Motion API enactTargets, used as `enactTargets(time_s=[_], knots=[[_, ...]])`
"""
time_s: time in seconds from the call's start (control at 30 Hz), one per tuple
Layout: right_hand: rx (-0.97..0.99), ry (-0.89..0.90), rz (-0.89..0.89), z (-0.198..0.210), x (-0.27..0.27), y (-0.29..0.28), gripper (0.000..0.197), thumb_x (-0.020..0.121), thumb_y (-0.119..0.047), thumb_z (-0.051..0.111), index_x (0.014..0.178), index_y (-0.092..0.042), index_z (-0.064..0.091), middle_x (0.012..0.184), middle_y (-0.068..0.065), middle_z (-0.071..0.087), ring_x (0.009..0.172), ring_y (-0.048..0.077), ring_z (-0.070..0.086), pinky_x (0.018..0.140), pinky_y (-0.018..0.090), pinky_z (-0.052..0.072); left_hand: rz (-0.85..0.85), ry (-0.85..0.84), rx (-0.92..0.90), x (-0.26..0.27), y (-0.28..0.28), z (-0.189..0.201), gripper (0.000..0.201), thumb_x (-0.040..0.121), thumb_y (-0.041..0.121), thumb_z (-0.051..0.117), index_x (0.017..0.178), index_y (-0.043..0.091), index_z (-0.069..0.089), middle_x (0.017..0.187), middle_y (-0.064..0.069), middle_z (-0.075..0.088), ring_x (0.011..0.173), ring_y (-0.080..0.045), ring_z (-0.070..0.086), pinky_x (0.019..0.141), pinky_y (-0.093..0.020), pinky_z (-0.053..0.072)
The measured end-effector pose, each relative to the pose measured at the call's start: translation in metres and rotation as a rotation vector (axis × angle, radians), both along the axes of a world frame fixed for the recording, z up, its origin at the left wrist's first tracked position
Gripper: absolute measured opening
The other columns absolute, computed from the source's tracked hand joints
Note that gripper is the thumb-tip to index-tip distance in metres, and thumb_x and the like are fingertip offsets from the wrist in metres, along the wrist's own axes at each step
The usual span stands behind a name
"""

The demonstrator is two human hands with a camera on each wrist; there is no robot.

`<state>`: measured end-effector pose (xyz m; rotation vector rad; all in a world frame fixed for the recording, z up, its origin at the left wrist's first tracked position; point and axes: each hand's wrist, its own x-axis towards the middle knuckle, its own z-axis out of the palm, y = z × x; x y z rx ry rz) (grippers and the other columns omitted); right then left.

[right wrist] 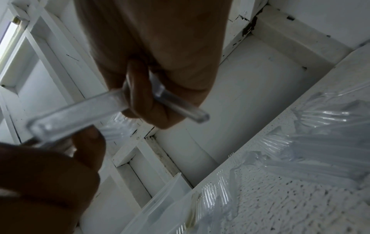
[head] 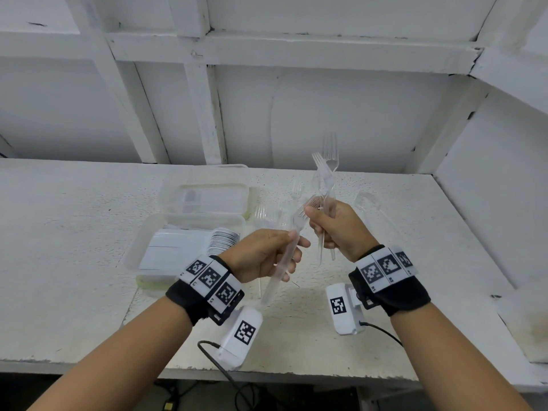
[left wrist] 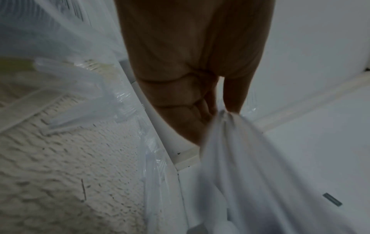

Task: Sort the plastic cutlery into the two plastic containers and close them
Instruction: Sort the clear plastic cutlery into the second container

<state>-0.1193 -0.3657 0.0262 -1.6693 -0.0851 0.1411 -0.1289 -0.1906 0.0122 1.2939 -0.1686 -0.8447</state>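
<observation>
Both hands are raised over the white table (head: 74, 232). My left hand (head: 292, 243) grips a single clear plastic fork (head: 281, 262) by its handle, tines pointing up toward the right hand. My right hand (head: 318, 219) grips a bunch of clear forks (head: 326, 170), held upright with tines on top. In the right wrist view the fingers (right wrist: 140, 98) curl around the fork handles (right wrist: 180, 101); the left hand's fork (right wrist: 70, 115) crosses in front. The left wrist view is blurred and shows the fork handle (left wrist: 240, 158) below my thumb. Two clear containers, the near one (head: 139, 253) holding white cutlery and the far one (head: 166, 197), stand open at the left.
Loose clear forks (head: 261, 215) lie on the table between the containers and my hands, and one clear piece (head: 366, 201) lies to the right. A white framed wall (head: 267, 99) backs the table. Wrist camera units (head: 240, 336) hang with cables near the front edge.
</observation>
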Motion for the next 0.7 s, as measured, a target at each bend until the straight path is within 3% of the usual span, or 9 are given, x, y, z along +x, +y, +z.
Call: enactTargets(time_s=[0.1, 0.17, 0.27, 0.4, 0.47, 0.53, 0.6, 0.7], knots=[[0.014, 0.026, 0.038, -0.001, -0.001, 0.002, 0.011, 0.093, -0.014, 0.054, 0.082, -0.016, 0.056, 0.050, -0.005, 0.045, 0.036, 0.005, 0.036, 0.033, 0.015, 0.027, -0.029, 0.031, -0.018, -0.001, 0.001, 0.002, 0.028, 0.080, 0.026, 0.054, 0.097, 0.006, 0.062, 0.071, 0.001, 0.069, 0.062, -0.009, 0.066, 0.058, -0.022, 0.054], [0.024, 0.037, 0.037, -0.003, -0.002, 0.003, 0.009, 0.093, -0.014, 0.054, 0.084, -0.017, 0.056, 0.049, -0.005, 0.046, 0.036, 0.004, 0.036, 0.033, 0.015, 0.027, -0.021, 0.074, -0.057, -0.002, 0.000, -0.001, 0.024, 0.082, 0.024, 0.061, 0.096, 0.005, 0.063, 0.073, 0.000, 0.070, 0.065, -0.009, 0.067, 0.060, -0.022, 0.054], [0.049, 0.043, 0.019, -0.006, -0.003, 0.002, 0.007, 0.093, -0.015, 0.054, 0.085, -0.017, 0.056, 0.047, -0.008, 0.046, 0.036, 0.004, 0.036, 0.032, 0.015, 0.027, 0.014, 0.145, -0.140, -0.004, -0.002, -0.006, 0.025, 0.071, 0.023, 0.075, 0.089, 0.006, 0.071, 0.074, -0.004, 0.068, 0.066, -0.013, 0.067, 0.061, -0.025, 0.056], [0.024, 0.047, -0.038, -0.006, -0.003, 0.004, 0.003, 0.095, -0.021, 0.051, 0.097, -0.020, 0.052, 0.053, -0.003, 0.046, 0.037, 0.003, 0.035, 0.034, 0.015, 0.026, 0.112, 0.120, -0.084, -0.005, -0.006, -0.005, 0.011, 0.088, 0.013, 0.056, 0.091, 0.004, 0.063, 0.072, -0.003, 0.070, 0.064, -0.012, 0.069, 0.059, -0.024, 0.057], [-0.011, 0.042, -0.115, -0.005, -0.004, 0.002, 0.015, 0.096, -0.027, 0.048, 0.109, -0.021, 0.041, 0.057, -0.001, 0.045, 0.039, 0.004, 0.037, 0.035, 0.016, 0.026, 0.188, 0.090, -0.062, -0.001, -0.007, -0.005, 0.012, 0.091, 0.009, 0.052, 0.090, 0.004, 0.063, 0.073, -0.005, 0.071, 0.066, -0.013, 0.070, 0.063, -0.025, 0.058], [-0.056, 0.028, -0.149, -0.004, -0.005, 0.000, 0.014, 0.097, -0.031, 0.045, 0.106, -0.025, 0.037, 0.056, 0.000, 0.046, 0.041, 0.007, 0.037, 0.036, 0.016, 0.026, 0.294, 0.066, -0.031, 0.003, -0.005, -0.007, 0.010, 0.090, 0.009, 0.056, 0.089, 0.003, 0.064, 0.077, -0.006, 0.072, 0.069, -0.015, 0.071, 0.066, -0.025, 0.059], [-0.096, 0.025, -0.116, -0.005, -0.007, -0.001, 0.005, 0.097, -0.030, 0.043, 0.095, -0.027, 0.040, 0.054, 0.000, 0.047, 0.037, 0.006, 0.034, 0.036, 0.016, 0.025, 0.393, 0.054, -0.010, 0.007, -0.005, -0.010, 0.008, 0.088, 0.010, 0.060, 0.086, 0.004, 0.064, 0.081, -0.008, 0.073, 0.072, -0.016, 0.071, 0.067, -0.025, 0.059], [-0.115, 0.015, -0.090, -0.010, -0.011, 0.003, 0.009, 0.097, -0.026, 0.045, 0.088, -0.028, 0.045, 0.056, 0.002, 0.053, 0.035, 0.007, 0.032, 0.037, 0.016, 0.023, 0.481, 0.061, -0.024, 0.010, -0.007, -0.011, 0.006, 0.088, 0.010, 0.061, 0.084, 0.005, 0.062, 0.083, -0.009, 0.072, 0.073, -0.017, 0.071, 0.064, -0.025, 0.058]])
